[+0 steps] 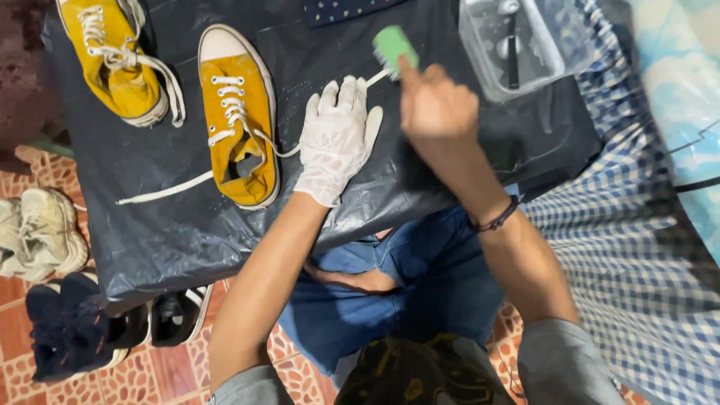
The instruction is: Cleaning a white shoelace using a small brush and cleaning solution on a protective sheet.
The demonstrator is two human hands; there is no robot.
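Observation:
My left hand point(338, 139), in a white glove, presses flat on a white shoelace point(377, 76) that lies stretched across the black plastic sheet point(150, 225). My bare right hand point(433, 101) grips a green brush point(394, 46) whose head rests on the lace's far end, just beyond the gloved fingers. A yellow canvas sneaker point(238, 112) with white laces lies just left of the gloved hand. A second yellow sneaker point(116, 56) sits at the far left of the sheet.
A clear plastic tub point(525, 45) holding water stands at the far right of the sheet. White sneakers point(37, 232) and dark shoes point(82, 322) lie on the tiled floor at left. Blue checked cloth point(630, 247) hangs at right. My blue jeans are below.

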